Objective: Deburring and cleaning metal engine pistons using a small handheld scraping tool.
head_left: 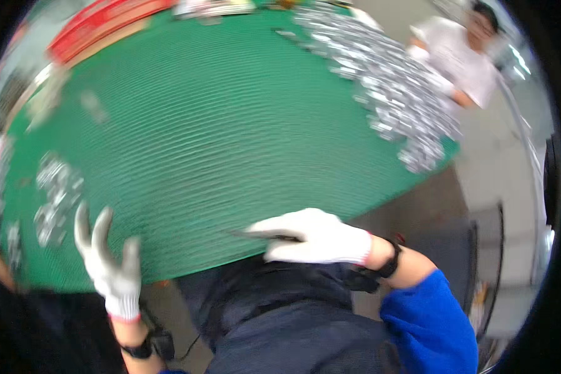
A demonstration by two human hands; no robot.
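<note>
My left hand (111, 265), in a white glove, is open with its fingers spread at the table's near left edge. Just beyond its fingertips lies a small cluster of shiny, clear or silvery pieces (57, 187), blurred. At the near edge, right of the middle, my right hand (321, 237), gloved in white too, is closed on a thin dark pointed tool (285, 237). The tool's tip points left, just over the green ribbed table mat (206, 156). Its exact kind is blurred and partly covered by my fingers.
A large heap of shiny silvery pieces (393, 87) covers the table's right side, with a person (458, 56) beside it. A red crate (106, 25) stands at the far left. A dark chair (442, 258) is at my right. More pieces (14, 243) lie along the left edge.
</note>
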